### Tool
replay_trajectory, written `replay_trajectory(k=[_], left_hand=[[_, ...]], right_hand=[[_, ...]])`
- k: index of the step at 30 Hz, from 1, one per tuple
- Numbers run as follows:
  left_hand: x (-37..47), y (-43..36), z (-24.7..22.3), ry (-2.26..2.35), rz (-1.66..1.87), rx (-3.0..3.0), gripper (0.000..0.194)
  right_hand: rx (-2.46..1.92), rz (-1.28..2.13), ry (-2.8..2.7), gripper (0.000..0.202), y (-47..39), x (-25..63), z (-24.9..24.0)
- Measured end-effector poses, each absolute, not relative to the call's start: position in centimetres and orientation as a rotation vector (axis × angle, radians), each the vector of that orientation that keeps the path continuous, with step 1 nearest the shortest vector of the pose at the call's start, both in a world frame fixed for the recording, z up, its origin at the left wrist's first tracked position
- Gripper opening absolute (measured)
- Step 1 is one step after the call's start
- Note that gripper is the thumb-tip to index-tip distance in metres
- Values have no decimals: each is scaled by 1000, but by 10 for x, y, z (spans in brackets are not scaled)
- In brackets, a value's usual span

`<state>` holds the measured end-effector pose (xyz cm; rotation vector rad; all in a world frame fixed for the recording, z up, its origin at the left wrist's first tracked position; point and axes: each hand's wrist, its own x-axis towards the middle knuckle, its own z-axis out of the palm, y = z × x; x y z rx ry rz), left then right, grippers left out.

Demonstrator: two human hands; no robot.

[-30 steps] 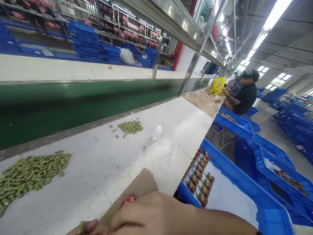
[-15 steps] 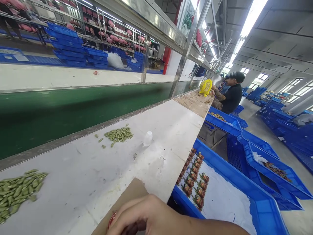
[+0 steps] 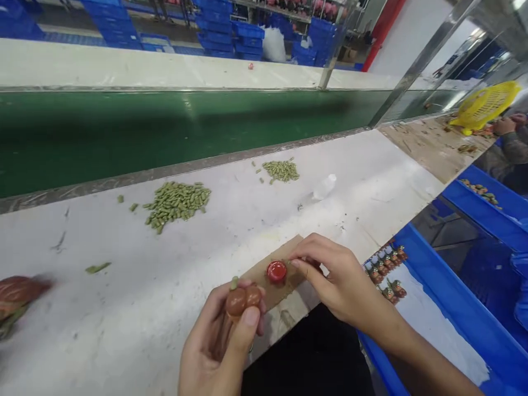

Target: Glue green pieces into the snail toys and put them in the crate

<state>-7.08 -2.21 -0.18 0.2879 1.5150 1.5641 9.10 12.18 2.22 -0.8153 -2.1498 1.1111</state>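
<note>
My left hand [image 3: 225, 335] grips a small glossy brown pumpkin-like figurine [image 3: 243, 301] with a short green stem at its top. The thumb presses against its front, and its lower part is hidden by my fingers. Just right of it, a small round red dish [image 3: 276, 271] rests on a strip of brown cardboard [image 3: 295, 281]. My right hand [image 3: 325, 269] is beside this dish, thumb and forefinger pinched together. Something tiny and greenish shows at those fingertips, too small to name. Farther back lie two piles of small green pieces, a larger pile [image 3: 175, 204] and a smaller pile [image 3: 281, 170].
A small translucent bottle [image 3: 324, 187] is on the white table [image 3: 136, 308]. At left lies a blurred brown-and-green item [image 3: 18, 297]. A green conveyor belt [image 3: 173, 124] runs behind. Right of the table, a blue tray [image 3: 433, 286] holds rows of figurines. Another person's hand [image 3: 505, 125] is near a yellow basket [image 3: 487, 107].
My view has swung left and down. My left hand with the brown figurine has come into sight, and my right hand now shows a pinch beside the red dish.
</note>
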Motion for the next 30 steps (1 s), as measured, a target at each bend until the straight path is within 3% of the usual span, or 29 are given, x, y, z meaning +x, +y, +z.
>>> replay_trajectory(k=[12, 18, 27, 30], left_hand=[[-84, -32, -25, 1421, 1524, 556, 31], [-80, -32, -22, 1421, 1509, 602, 31], [-71, -25, -11, 1414, 1533, 571, 26], [-72, -26, -14, 1384, 1521, 599, 24]], right_hand=[[-761, 1004, -2358, 25, 112, 84, 18], [-768, 1003, -2303, 25, 108, 83, 23], [-957, 1611, -1722, 9, 96, 87, 29], [-952, 1672, -1646, 10, 95, 86, 30]])
